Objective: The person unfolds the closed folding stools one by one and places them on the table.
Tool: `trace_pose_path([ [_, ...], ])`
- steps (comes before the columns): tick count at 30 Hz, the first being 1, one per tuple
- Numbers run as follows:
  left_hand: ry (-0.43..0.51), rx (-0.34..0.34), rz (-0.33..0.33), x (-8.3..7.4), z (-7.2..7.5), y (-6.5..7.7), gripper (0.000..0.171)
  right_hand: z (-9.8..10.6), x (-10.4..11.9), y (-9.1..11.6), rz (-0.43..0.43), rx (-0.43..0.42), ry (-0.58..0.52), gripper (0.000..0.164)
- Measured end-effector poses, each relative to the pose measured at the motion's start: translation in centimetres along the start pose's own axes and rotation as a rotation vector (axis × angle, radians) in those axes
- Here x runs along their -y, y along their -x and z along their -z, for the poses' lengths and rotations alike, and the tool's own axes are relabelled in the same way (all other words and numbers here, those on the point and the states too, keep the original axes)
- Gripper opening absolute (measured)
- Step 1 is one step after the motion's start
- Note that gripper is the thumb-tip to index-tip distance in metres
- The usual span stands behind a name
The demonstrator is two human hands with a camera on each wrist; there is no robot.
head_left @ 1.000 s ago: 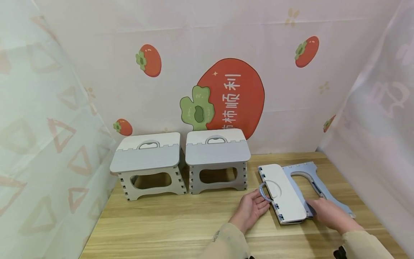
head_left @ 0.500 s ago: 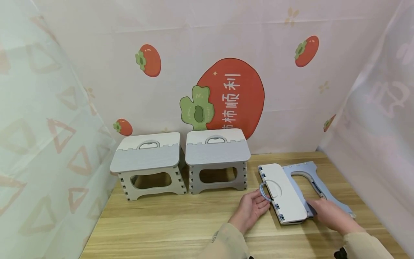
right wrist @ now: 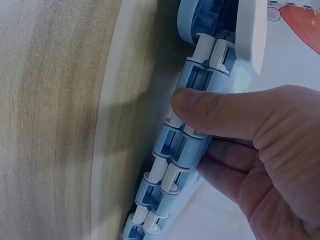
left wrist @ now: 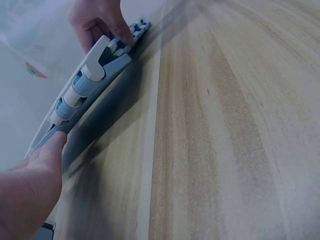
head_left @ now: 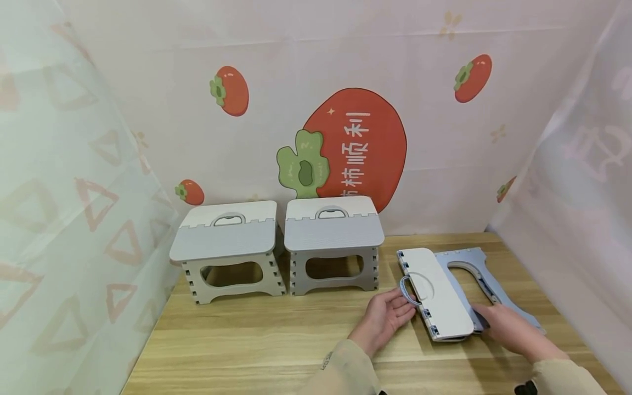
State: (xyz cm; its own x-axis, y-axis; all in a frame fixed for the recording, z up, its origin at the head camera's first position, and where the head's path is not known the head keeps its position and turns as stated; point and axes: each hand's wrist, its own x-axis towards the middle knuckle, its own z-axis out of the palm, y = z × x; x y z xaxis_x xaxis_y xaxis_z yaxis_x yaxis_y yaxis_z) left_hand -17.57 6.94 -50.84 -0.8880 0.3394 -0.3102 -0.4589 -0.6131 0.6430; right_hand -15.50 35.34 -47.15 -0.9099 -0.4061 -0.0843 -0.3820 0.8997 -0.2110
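A folded white-and-blue folding stool (head_left: pixel 441 293) tilts low over the right of the table, its blue leg panel (head_left: pixel 494 285) spread to the right. My right hand (head_left: pixel 511 329) grips it at the near side. In the right wrist view, the thumb presses the row of hinges (right wrist: pixel 170 145) and the other fingers sit behind. My left hand (head_left: pixel 382 321) faces its palm toward the stool, with relaxed fingers right at the blue carry handle (head_left: pixel 408 291). In the left wrist view, a digit of this hand touches the stool's hinged edge (left wrist: pixel 72 100).
Two unfolded stools stand side by side at the back: a left stool (head_left: pixel 224 247) and a middle stool (head_left: pixel 333 244), each with a grey-and-white top. Behind them hangs a persimmon-printed cloth (head_left: pixel 434 137). All stools are on or over a wood-grain table (head_left: pixel 247 340).
The whole head view shifts slightly. Both hands and the folding stool otherwise keep almost the same pose, with no visible change of hold.
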Motion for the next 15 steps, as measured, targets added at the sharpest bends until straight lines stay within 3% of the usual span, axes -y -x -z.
trace_pose_path([
  [15, -0.014, 0.034, -0.026, -1.1, -0.2, 0.5, 0.053, 0.3, 0.2, 0.2, 0.04, -0.059, 0.039, 0.047],
])
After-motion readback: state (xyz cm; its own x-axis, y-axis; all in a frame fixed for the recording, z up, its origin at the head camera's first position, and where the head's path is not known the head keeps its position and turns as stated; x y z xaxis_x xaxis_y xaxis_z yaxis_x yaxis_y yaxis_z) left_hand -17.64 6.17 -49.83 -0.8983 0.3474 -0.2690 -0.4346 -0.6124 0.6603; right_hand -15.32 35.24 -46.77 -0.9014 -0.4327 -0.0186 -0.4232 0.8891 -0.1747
